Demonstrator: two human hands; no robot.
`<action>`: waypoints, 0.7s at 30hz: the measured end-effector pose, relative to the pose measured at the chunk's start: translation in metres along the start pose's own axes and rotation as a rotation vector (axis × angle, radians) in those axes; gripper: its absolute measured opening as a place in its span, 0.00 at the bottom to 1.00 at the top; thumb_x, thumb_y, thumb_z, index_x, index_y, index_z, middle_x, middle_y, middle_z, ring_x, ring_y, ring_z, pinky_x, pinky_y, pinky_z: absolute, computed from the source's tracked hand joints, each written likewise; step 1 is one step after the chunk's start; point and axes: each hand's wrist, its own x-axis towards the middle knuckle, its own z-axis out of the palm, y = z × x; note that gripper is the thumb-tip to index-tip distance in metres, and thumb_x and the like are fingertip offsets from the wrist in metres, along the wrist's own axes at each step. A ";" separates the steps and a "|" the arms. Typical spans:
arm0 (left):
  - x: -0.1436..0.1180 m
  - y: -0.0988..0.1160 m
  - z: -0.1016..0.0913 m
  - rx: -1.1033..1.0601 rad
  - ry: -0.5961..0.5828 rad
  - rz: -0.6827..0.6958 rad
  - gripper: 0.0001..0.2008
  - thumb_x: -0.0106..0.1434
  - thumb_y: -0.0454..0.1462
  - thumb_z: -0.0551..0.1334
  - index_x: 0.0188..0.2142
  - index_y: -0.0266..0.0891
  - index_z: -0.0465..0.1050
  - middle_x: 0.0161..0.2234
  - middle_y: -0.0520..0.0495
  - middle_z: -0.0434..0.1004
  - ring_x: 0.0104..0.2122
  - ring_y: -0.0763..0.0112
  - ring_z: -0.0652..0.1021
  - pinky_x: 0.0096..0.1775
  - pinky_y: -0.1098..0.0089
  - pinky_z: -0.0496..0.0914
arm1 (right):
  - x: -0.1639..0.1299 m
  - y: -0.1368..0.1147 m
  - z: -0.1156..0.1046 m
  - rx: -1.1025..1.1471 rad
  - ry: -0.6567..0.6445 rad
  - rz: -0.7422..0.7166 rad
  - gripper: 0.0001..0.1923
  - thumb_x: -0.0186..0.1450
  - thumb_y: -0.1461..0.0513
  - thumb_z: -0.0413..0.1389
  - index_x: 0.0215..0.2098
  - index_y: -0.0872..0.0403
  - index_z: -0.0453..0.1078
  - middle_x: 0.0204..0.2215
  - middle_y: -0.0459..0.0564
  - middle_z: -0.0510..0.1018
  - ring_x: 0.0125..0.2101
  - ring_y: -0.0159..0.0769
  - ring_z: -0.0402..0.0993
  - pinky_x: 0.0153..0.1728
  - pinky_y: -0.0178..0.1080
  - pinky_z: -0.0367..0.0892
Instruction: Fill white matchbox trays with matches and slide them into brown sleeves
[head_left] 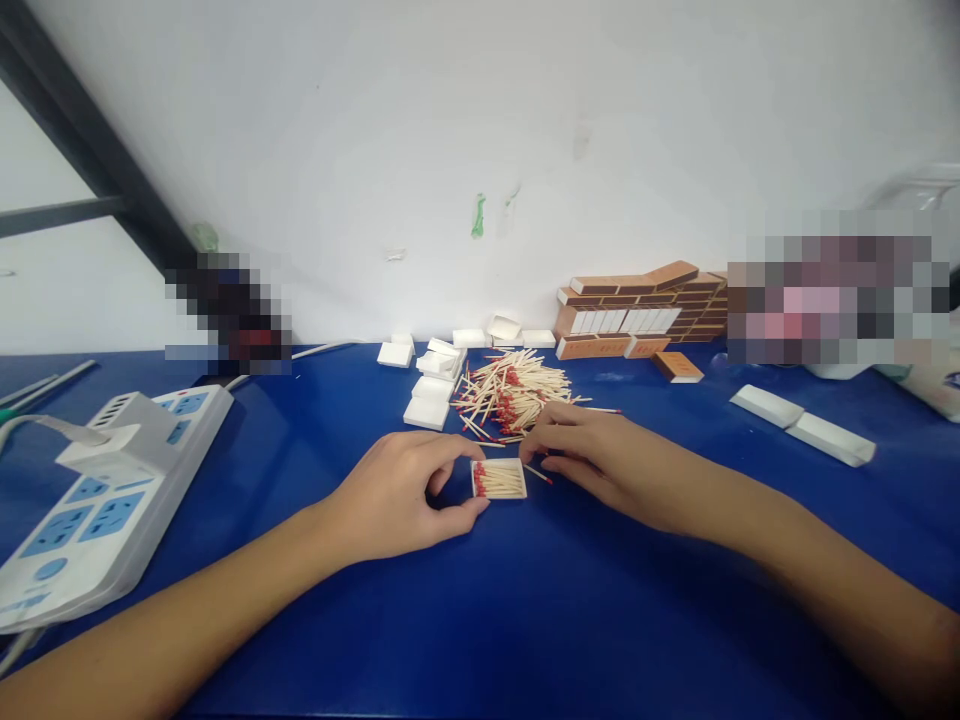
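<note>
The left hand (397, 495) pinches the small white tray (499, 479) of matches on the blue worktop (525, 620). The right hand (592, 450) rests beside it, fingers curled loosely near the match pile (514, 390), gripping nothing I can make out

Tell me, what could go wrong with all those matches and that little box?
The small white tray is held only at its left edge by the left hand, so a nudge from the right hand might tip it and spill the red-tipped matches inside. A loose match lies right beside the tray and could get pushed away. The match pile sits just behind the fingers, so a sleeve-less arm swing could still scatter it.
</note>
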 end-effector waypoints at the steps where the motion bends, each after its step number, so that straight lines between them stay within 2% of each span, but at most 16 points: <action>1: 0.000 0.000 -0.001 -0.007 -0.006 -0.002 0.13 0.62 0.39 0.70 0.47 0.43 0.79 0.24 0.59 0.64 0.23 0.76 0.67 0.28 0.72 0.61 | 0.000 0.000 -0.001 0.005 -0.005 -0.002 0.15 0.76 0.67 0.48 0.50 0.49 0.75 0.48 0.52 0.76 0.44 0.39 0.74 0.45 0.42 0.67; 5: -0.001 0.000 -0.001 -0.019 -0.012 -0.022 0.14 0.61 0.39 0.70 0.47 0.43 0.78 0.23 0.60 0.63 0.22 0.77 0.66 0.27 0.72 0.60 | -0.001 0.002 -0.004 0.038 -0.039 0.000 0.11 0.77 0.62 0.51 0.46 0.48 0.76 0.47 0.51 0.75 0.45 0.40 0.74 0.46 0.42 0.67; 8: -0.001 0.000 -0.001 -0.007 -0.010 -0.027 0.14 0.61 0.39 0.70 0.47 0.43 0.78 0.23 0.60 0.63 0.22 0.77 0.66 0.27 0.72 0.60 | -0.003 0.001 -0.006 0.026 -0.064 0.074 0.10 0.76 0.57 0.54 0.40 0.50 0.74 0.44 0.50 0.76 0.41 0.41 0.74 0.42 0.42 0.66; 12: -0.001 0.000 -0.001 0.041 -0.034 -0.065 0.13 0.63 0.42 0.68 0.47 0.44 0.78 0.23 0.60 0.65 0.22 0.76 0.68 0.28 0.71 0.60 | -0.008 -0.003 -0.013 0.030 -0.108 0.156 0.12 0.77 0.55 0.52 0.38 0.51 0.70 0.41 0.50 0.76 0.36 0.39 0.73 0.37 0.41 0.66; 14: -0.001 0.001 -0.001 0.067 -0.049 -0.085 0.12 0.65 0.43 0.67 0.46 0.44 0.77 0.23 0.60 0.65 0.22 0.75 0.69 0.28 0.71 0.60 | -0.008 -0.008 -0.013 0.013 -0.052 0.164 0.12 0.77 0.55 0.51 0.38 0.51 0.69 0.40 0.50 0.76 0.36 0.39 0.73 0.38 0.41 0.66; 16: -0.001 0.004 -0.001 0.076 -0.066 -0.099 0.12 0.65 0.44 0.66 0.46 0.44 0.77 0.22 0.60 0.66 0.22 0.74 0.69 0.28 0.70 0.59 | -0.006 -0.015 -0.008 -0.019 0.060 0.151 0.10 0.77 0.57 0.51 0.38 0.51 0.69 0.40 0.51 0.76 0.37 0.39 0.73 0.38 0.41 0.66; 18: 0.000 0.007 -0.001 0.076 -0.081 -0.106 0.12 0.65 0.44 0.66 0.46 0.43 0.76 0.22 0.60 0.65 0.21 0.74 0.68 0.27 0.70 0.58 | -0.001 -0.023 0.003 -0.042 0.151 0.118 0.07 0.76 0.61 0.52 0.40 0.51 0.69 0.41 0.51 0.76 0.39 0.39 0.73 0.38 0.41 0.66; 21: 0.000 0.010 -0.001 0.078 -0.091 -0.104 0.12 0.65 0.44 0.66 0.45 0.43 0.76 0.21 0.60 0.64 0.21 0.74 0.68 0.27 0.70 0.57 | 0.007 -0.033 0.021 -0.097 0.197 0.059 0.05 0.75 0.63 0.53 0.41 0.52 0.70 0.42 0.52 0.76 0.37 0.39 0.74 0.36 0.40 0.66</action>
